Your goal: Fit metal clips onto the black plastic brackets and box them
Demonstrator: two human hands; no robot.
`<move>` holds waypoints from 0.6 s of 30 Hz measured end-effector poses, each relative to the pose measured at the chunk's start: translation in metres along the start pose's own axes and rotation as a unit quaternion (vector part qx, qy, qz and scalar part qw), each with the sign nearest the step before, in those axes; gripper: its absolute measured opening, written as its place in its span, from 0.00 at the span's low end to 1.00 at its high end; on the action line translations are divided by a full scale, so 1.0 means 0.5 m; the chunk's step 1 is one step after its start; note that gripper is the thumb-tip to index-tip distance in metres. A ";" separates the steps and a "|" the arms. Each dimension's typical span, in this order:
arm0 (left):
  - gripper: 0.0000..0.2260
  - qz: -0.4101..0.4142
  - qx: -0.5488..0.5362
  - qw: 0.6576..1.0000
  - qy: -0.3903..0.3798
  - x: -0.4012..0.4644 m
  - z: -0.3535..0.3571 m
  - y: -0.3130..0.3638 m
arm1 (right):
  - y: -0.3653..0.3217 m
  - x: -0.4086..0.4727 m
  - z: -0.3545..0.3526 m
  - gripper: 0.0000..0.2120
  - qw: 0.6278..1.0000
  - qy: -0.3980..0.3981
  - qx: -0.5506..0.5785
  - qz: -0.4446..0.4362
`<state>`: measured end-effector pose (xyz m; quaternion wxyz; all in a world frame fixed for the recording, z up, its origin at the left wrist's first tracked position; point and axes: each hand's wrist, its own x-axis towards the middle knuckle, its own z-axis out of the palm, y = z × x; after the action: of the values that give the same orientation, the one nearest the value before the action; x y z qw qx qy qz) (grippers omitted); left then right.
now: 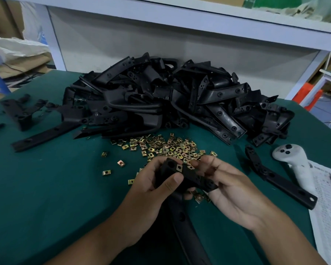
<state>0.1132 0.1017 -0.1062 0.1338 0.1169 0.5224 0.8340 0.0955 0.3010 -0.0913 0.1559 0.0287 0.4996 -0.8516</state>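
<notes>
My left hand grips a long black plastic bracket near its upper end, thumb across its face. One brass-coloured metal clip sits on the bracket's top edge. My right hand holds the same bracket from the right, fingertips curled at the edge beside the clip. The bracket's long arm runs down between my wrists toward the bottom of the view. A scatter of loose metal clips lies on the green table just beyond my hands. A big heap of black brackets fills the middle of the table.
Single brackets lie on the green mat at the left and right. A white hand controller rests at the right on a printed sheet. A white shelf frame stands behind the table.
</notes>
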 end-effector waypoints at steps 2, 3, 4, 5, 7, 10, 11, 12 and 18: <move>0.10 -0.015 -0.029 0.999 -0.005 -0.001 0.001 0.000 | -0.002 0.001 -0.005 0.19 1.000 -0.003 0.013 0.002; 0.11 -0.023 -0.044 0.999 -0.007 0.000 0.001 0.000 | -0.002 0.003 -0.008 0.20 1.000 -0.007 0.017 0.003; 0.12 -0.031 -0.060 0.998 -0.008 0.001 0.000 -0.001 | -0.003 0.004 -0.009 0.22 1.000 -0.010 0.020 0.005; 0.13 -0.039 -0.073 0.997 -0.009 0.001 -0.001 -0.002 | -0.003 0.005 -0.011 0.22 1.000 -0.014 0.020 0.004; 0.13 -0.050 -0.084 0.995 -0.005 0.002 -0.002 -0.002 | -0.004 0.004 -0.009 0.23 1.000 -0.014 0.014 -0.001; 0.13 -0.046 -0.077 0.996 0.017 0.003 0.002 -0.001 | -0.004 0.006 -0.009 0.24 1.000 0.014 0.013 -0.005; 0.14 -0.039 -0.074 0.996 0.027 0.004 0.004 0.000 | -0.004 0.006 -0.010 0.24 1.000 0.025 0.012 -0.006; 0.14 -0.032 -0.068 0.997 0.036 0.004 0.003 0.001 | -0.005 0.005 -0.009 0.25 0.999 0.036 0.010 -0.005; 0.22 -0.005 0.026 0.999 0.027 0.003 -0.004 0.004 | -0.008 0.001 -0.004 0.20 0.999 0.038 -0.027 -0.014</move>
<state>0.1108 0.0995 -0.1050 0.1208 0.0949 0.5480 0.8223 0.0937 0.3046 -0.0889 0.1254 0.0499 0.5286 -0.8381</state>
